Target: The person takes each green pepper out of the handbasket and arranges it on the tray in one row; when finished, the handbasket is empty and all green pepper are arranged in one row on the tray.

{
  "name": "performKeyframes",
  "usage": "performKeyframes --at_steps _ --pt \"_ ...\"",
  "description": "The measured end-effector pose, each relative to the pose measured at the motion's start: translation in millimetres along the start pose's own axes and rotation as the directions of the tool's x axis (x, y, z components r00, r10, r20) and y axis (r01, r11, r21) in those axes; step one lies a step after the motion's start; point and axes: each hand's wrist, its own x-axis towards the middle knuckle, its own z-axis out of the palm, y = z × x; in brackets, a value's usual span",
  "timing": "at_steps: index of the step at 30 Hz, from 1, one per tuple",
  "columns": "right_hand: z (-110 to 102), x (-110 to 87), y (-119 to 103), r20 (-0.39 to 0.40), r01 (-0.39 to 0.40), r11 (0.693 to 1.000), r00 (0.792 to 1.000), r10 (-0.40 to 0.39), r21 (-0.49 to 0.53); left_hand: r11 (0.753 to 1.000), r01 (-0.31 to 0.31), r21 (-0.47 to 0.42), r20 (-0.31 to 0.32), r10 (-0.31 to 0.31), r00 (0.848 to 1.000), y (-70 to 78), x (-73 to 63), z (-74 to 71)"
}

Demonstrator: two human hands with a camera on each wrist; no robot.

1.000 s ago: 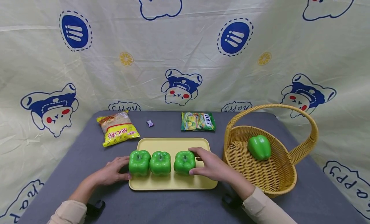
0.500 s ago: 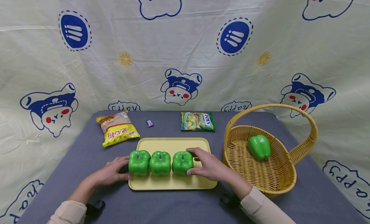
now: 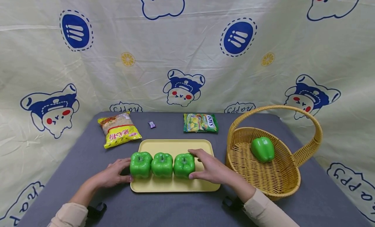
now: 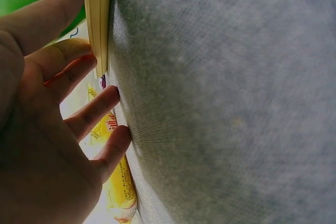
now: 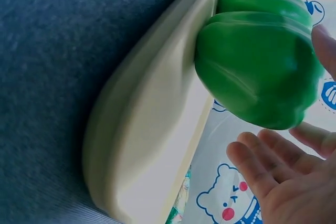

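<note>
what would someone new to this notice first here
Probably the row of three glossy green peppers on the pale yellow tray, with the left hand at one end and the right hand at the other. Next, the arch-handled wicker basket at the right of the head view, holding a fourth green pepper. A bright yellow packet beyond the tray, to the left, may also catch the eye.

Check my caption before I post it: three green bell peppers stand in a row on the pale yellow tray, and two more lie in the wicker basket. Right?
Not quite: the head view shows one green bell pepper in the wicker basket, not two. The three peppers in a row on the tray are right.
</note>
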Motion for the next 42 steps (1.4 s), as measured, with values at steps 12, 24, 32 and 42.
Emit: performKeyframes --at_steps 12,24,32,42 --pt "-16.9 -9.2 -6.8 -0.088 0.01 0.996 0.996 -0.017 -0.085 1.0 -0.017 0.011 -0.009 0.017 1.0 0.3 -1.1 -0.3" --pt "-41.0 -26.8 -13.9 -0.154 -0.01 0.993 0.988 -0.008 -0.117 1.0 0.003 -0.004 0.013 -0.003 1.0 1.4 0.4 -2.5" --pt "-57.5 -38.1 -19.5 -0.219 0.015 0.987 0.974 -0.05 -0.16 1.0 -0.005 0.001 0.01 0.005 1.0 1.7 -0.6 -1.5" --pt "-79.2 -54.8 -24.9 -0.266 0.026 0.977 0.96 -0.084 -0.213 1.0 0.019 -0.018 0.018 -0.019 1.0 0.3 -0.6 -1.2"
